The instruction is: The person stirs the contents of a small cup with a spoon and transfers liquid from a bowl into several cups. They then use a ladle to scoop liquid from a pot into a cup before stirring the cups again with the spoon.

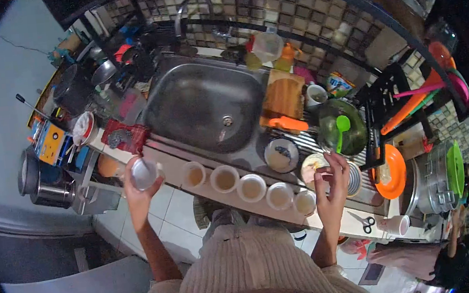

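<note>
The left hand (137, 184) is raised in front of the bench (191, 160), with its fingers (157, 182) wrapped around a clear plastic cup (143, 173). The cup is held clear of the bench, mouth toward the camera, just left of the row of cups (249, 185).

The right hand (331, 185) is held over the right end of the bench edge. Its fingers are spread and loosely curled, with the fingertips close to a small bowl (315, 166). Whether they pinch anything cannot be told from this view.

The row of cups stands along the front edge of the bench. It consists of five cups, each containing a pale brown liquid, set side by side between the two hands. The rightmost cup sits just beside the right hand.

Behind the row lies the sink (203, 104), a steel basin with a drain near its middle. A wooden cutting board (283, 95) rests at the right rim of the sink, with an orange-handled tool (288, 123) lying at its near end. A round bowl (281, 154) stands just in front of the board.

To the right of the board a glass lid (356, 130) carries a green spoon (341, 129). An orange plate (394, 171) stands further right, next to a steel pot (435, 179). A pair of scissors (365, 222) lies near the bench edge.
</note>
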The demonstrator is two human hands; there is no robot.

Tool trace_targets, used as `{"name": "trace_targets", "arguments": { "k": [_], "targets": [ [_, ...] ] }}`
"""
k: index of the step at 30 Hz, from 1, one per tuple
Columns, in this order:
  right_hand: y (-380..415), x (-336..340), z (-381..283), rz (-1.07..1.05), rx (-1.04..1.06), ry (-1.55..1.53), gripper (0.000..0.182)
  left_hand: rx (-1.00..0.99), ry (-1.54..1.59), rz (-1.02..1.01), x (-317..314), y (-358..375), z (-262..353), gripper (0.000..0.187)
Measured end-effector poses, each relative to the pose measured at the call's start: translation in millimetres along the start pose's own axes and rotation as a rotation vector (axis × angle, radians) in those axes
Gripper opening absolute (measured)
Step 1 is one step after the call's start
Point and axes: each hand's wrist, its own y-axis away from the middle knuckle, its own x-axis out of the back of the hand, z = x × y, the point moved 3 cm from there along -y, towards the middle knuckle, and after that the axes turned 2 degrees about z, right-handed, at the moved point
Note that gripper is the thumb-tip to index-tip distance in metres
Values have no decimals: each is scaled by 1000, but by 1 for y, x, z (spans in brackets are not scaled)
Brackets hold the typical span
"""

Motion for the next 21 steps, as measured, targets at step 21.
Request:
{"name": "trace_targets", "arguments": {
  "k": [21],
  "targets": [
    [1, -222, -77, -358, 63, -16, 31, -61, 182, -499, -38, -49, -129, 74]
  ]
}}
